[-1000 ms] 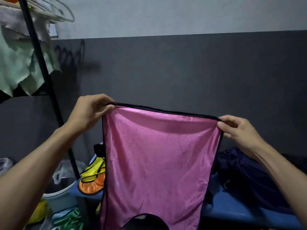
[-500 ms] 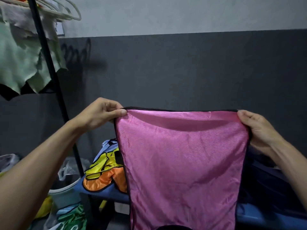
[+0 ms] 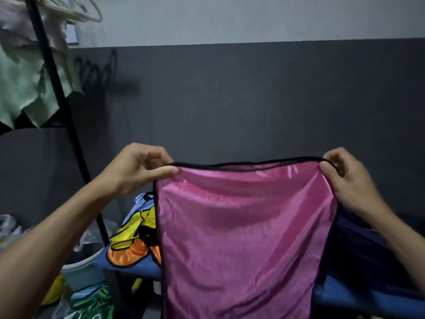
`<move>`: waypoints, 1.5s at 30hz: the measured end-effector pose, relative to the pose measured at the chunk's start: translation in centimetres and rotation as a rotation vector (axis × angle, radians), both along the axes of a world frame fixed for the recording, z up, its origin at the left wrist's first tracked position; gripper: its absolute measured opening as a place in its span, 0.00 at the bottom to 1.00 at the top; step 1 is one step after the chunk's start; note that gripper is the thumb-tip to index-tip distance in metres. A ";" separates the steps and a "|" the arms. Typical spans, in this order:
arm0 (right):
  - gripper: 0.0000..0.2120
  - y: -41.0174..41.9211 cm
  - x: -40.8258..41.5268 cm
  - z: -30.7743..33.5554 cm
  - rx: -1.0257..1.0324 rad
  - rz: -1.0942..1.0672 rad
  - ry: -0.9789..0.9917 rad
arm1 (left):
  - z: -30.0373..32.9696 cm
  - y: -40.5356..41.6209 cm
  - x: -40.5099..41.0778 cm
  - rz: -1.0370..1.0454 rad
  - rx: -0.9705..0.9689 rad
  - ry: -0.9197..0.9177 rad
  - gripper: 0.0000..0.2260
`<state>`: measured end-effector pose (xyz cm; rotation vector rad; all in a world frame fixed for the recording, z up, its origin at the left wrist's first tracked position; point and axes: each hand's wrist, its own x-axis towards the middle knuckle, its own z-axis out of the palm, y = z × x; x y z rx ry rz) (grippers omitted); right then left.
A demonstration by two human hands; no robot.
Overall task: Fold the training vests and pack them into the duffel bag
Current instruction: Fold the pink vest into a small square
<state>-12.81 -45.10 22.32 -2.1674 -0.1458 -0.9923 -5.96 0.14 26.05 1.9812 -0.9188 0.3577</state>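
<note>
Pink, shiny fabric of a vest (image 3: 243,233) is held up in the air above the blue bench (image 3: 358,295), its black-trimmed top edge pinched at the left corner by the left hand (image 3: 140,169) and at the right corner by the right hand (image 3: 347,178). Compared with a second ago, the edge has been drawn wider and levelled, so folding looks ready to begin; the dark bag (image 3: 368,247) lies behind at the right, with yellow and orange vests (image 3: 131,245) heaped at the left.
</note>
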 end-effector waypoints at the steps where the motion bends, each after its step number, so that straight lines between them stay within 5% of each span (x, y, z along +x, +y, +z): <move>1: 0.04 0.3 0.1 -0.3 -0.032 -0.042 -0.026 | -0.1 -0.3 0.1 0.025 0.012 -0.046 0.08; 6: 0.05 0.8 0.1 -0.5 -0.088 -0.088 -0.047 | -1.1 0.3 0.8 0.225 -0.030 -0.216 0.02; 10: 0.08 0.4 0.5 -0.6 0.168 0.120 0.040 | -0.8 -0.1 0.5 0.076 -0.078 0.062 0.07; 14: 0.10 0.6 1.1 -0.7 0.307 0.209 0.051 | -0.8 0.0 0.9 0.064 -0.095 0.131 0.09; 18: 0.10 0.4 1.1 -0.2 0.256 0.207 0.021 | -0.5 0.7 1.3 0.098 0.010 0.118 0.15; 23: 0.07 -0.8 0.6 0.4 0.059 0.062 0.011 | -0.5 1.3 1.8 0.128 0.102 0.128 0.08; 31: 0.09 -0.8 0.0 -0.1 0.177 0.100 0.063 | -1.5 0.9 1.2 0.281 0.180 -0.047 0.08; 36: 0.07 -2.3 -0.8 0.5 0.309 0.247 0.161 | -0.7 1.8 0.3 -0.069 0.019 0.191 0.03; 39: 0.08 -3.2 -1.3 0.6 0.538 0.396 0.286 | -0.5 2.3 0.2 -0.203 -0.087 0.305 0.15; 42: 0.09 -2.5 -0.5 0.1 0.656 0.395 0.405 | -1.4 1.3 1.9 -0.067 -0.084 0.383 0.19; 45: 0.10 -0.4 1.1 -0.9 0.658 0.206 0.506 | -2.9 -0.9 4.1 0.185 -0.033 0.522 0.13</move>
